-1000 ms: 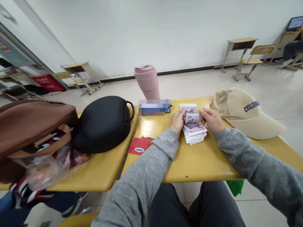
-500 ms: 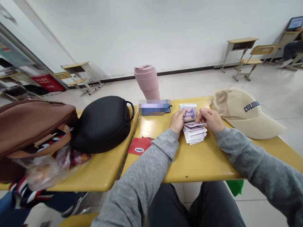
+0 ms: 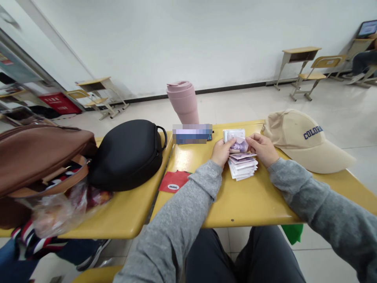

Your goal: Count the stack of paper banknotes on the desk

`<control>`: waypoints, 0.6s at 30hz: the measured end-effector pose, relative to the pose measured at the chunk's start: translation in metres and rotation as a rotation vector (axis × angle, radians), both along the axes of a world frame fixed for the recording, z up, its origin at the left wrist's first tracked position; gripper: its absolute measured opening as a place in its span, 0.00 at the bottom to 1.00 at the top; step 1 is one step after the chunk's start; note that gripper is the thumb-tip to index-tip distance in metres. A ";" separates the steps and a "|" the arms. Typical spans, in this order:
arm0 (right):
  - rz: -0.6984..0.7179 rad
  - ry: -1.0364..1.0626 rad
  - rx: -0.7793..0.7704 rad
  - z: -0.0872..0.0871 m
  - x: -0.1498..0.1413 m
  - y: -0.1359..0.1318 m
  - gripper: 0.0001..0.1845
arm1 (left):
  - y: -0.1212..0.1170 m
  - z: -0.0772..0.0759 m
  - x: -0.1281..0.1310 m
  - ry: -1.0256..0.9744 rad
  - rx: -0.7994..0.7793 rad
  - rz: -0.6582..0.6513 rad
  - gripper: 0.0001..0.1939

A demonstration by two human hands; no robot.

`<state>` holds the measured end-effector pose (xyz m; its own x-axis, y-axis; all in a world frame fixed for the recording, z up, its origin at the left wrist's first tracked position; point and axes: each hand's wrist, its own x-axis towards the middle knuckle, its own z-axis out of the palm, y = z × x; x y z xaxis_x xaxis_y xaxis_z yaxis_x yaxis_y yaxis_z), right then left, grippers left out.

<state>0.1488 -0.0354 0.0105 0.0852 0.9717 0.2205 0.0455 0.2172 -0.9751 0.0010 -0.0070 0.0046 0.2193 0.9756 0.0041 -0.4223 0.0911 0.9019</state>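
Observation:
A stack of banknotes (image 3: pixel 230 134) is held over the desk in my left hand (image 3: pixel 222 152), its thumb lying on top. The uppermost purple banknote (image 3: pixel 240 146), printed with a portrait, bends down towards me. My right hand (image 3: pixel 262 148) pinches that note's right edge. Below both hands, a fanned, untidy pile of folded banknotes (image 3: pixel 243 167) rests on the yellow desk (image 3: pixel 224 204). The lower part of the held stack is partly hidden by my fingers and the bent note.
A beige cap (image 3: pixel 297 137) lies to the right. At the back stand a pink tumbler (image 3: pixel 184 102) and a blurred-out flat object (image 3: pixel 191 134). Left are a red packet (image 3: pixel 174 181), a black case (image 3: pixel 129 155) and a brown bag (image 3: pixel 44 153). Someone's leg (image 3: pixel 363 65) shows far right.
My right hand has closed on the top note's edge. That note is now peeled down from the stack, showing a paler note surface behind it.

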 end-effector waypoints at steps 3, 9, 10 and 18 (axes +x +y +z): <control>-0.002 -0.001 -0.010 -0.003 0.000 0.002 0.17 | -0.001 0.001 0.000 0.012 -0.006 0.002 0.17; -0.011 -0.017 -0.009 -0.006 0.002 0.004 0.18 | -0.002 0.001 0.001 -0.001 -0.010 -0.003 0.16; -0.010 -0.017 -0.010 -0.006 0.002 0.004 0.18 | -0.002 0.001 0.001 0.003 -0.005 0.006 0.16; 0.000 -0.006 0.006 -0.001 -0.001 0.000 0.16 | -0.001 0.004 -0.001 0.036 0.029 0.092 0.18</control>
<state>0.1481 -0.0358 0.0099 0.0837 0.9703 0.2270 0.0510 0.2233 -0.9734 0.0001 -0.0076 0.0082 0.1297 0.9912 0.0259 -0.3946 0.0276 0.9184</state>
